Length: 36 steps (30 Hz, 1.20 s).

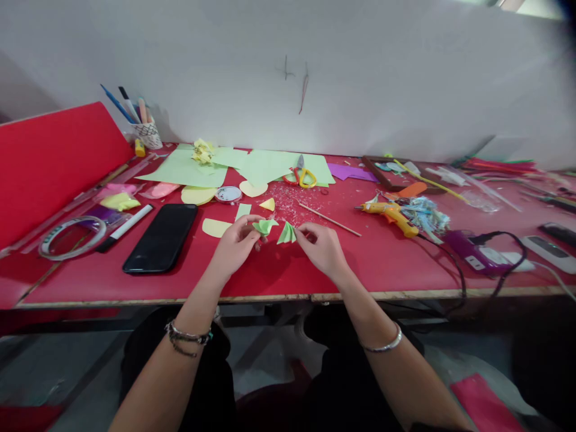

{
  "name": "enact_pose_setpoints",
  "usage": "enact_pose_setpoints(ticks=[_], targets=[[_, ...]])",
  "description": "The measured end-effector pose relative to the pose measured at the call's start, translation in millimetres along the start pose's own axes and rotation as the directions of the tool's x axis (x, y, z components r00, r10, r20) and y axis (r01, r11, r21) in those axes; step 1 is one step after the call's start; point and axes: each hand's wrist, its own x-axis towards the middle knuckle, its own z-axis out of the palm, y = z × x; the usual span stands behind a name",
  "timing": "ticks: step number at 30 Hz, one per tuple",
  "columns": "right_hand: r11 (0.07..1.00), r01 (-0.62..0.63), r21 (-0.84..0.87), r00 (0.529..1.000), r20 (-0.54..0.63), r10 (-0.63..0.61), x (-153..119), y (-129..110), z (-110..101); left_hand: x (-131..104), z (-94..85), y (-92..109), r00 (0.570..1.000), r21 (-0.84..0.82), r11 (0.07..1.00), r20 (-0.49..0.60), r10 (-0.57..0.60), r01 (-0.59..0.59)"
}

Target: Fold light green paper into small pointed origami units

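Note:
My left hand pinches a small pleated piece of green paper between thumb and fingers. Just across from it, my right hand is closed on a second pleated green paper fan, its folds spreading to the left. A small gap lies between the two papers, above the red tabletop. Close by the left hand are a pale green paper strip, a pale yellow cut shape and a yellow paper wedge. Beyond the right hand lies a thin wooden stick.
A black phone, a marker and a tape roll lie at left. Scissors rest on green sheets at the back. To the right are a yellow glue gun, its cable, and a purple power strip.

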Motion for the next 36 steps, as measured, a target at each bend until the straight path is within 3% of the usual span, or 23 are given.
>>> enact_pose_setpoints(ticks=[4,7,14,22,24,28,30,33,36], targets=[[0.996,0.034,0.076,0.999,-0.035,-0.032,0,0,1,0,-0.5,-1,0.999,0.031,0.999,0.037,0.032,-0.033],[0.978,-0.007,0.21,0.999,-0.039,0.016,2,3,3,-2,-0.5,1,0.995,0.048,0.997,0.075,0.06,-0.064],[0.787,-0.146,0.599,0.988,0.044,0.15,6,3,7,-1,-0.3,-3,0.994,0.139,0.987,0.082,0.075,-0.086],[0.737,-0.146,0.66,0.989,0.068,0.135,4,-1,4,-1,0.3,-6,0.986,0.245,0.958,0.102,0.13,-0.151],[0.678,-0.187,0.71,0.981,0.097,0.169,3,-2,4,-1,0.4,-5,0.985,0.243,0.955,0.092,0.149,-0.167],[0.449,-0.308,0.839,0.948,0.228,0.224,1,-7,5,-1,1.0,-4,0.983,0.237,0.955,0.09,0.162,-0.179],[0.381,-0.342,0.859,0.935,0.273,0.226,0,-9,6,-1,1.3,-4,0.985,0.233,0.959,0.097,0.145,-0.164],[0.374,-0.359,0.855,0.929,0.29,0.229,0,-11,6,-1,1.3,-3,0.99,0.176,0.977,0.097,0.106,-0.122],[0.442,-0.336,0.832,0.94,0.265,0.216,0,-11,3,-2,0.6,0,0.994,0.087,0.994,0.097,0.057,-0.065]])
